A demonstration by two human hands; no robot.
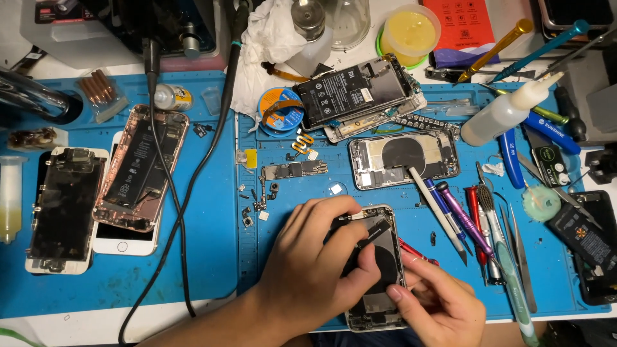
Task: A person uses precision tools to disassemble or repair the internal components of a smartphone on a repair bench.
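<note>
blue repair mat (pixel 212 270), white bench (pixel 90 324), cluttered tools

The left hand (pixel 315 263) covers the upper left of the opened phone housing (pixel 379 270), so what its fingertips press there cannot be told. The right hand (pixel 440 305) hides the housing's lower right edge, and its wrist runs off the bottom edge. The red tool (pixel 418 252) shows only a short length before it goes behind the right hand. The tiny loose parts (pixel 257 205) on the blue mat (pixel 212 270) are too small to identify. The syringe (pixel 9 196) is cut by the left edge, the black battery (pixel 588 238) by the right edge. The grey equipment (pixel 116 26) at the top is cropped.
</note>
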